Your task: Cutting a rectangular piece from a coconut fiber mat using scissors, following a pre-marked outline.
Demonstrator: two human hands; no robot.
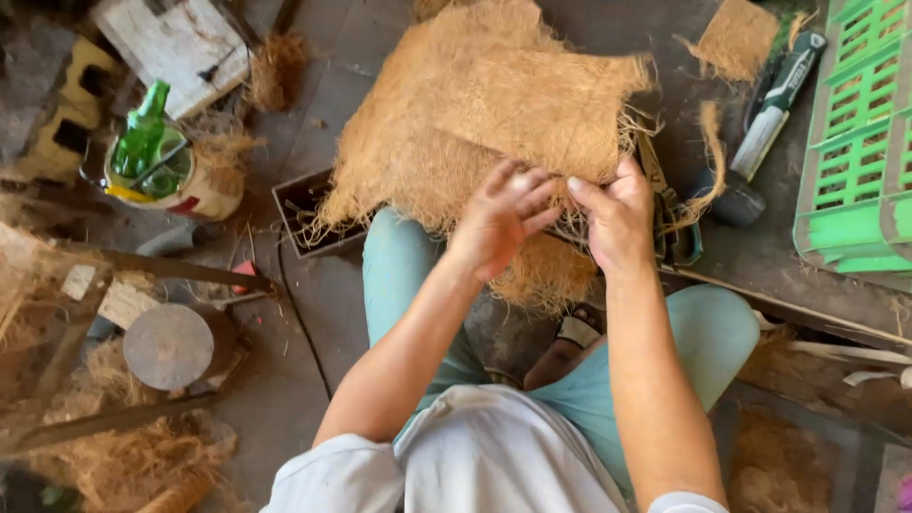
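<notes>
The coconut-fibre sheet (494, 114), a coarse tan mat with frayed edges, lies spread over the seated person's knees and extends toward the far side of the scene; its near edge hangs down between the legs. Both hands work at this near edge. The left hand (499, 218) has its fingers (528, 186) curled and slightly spread, tips resting against the fibres. The right hand (617, 214) pinches a small bundle of loose strands between thumb and forefinger, just beside the left hand and touching the sheet. By judgement, the step in hand is sorting or pulling strands at the sheet's edge; the next move would call for a steady hold on the sheet with one hand while the other draws the pinched strands, with light force so the mat does not tear. Outward from the sheet: a smaller fibre piece (736, 38) lies at the far right, near a knife-like tool with a green handle (774, 104); a green plastic crate (860, 142) stands at the right edge. At the far left, a bucket (180, 176) holds a green bottle (142, 133). A round wooden block (171, 344) sits on the floor at the left, with loose fibre heaps (133, 461) nearer.
</notes>
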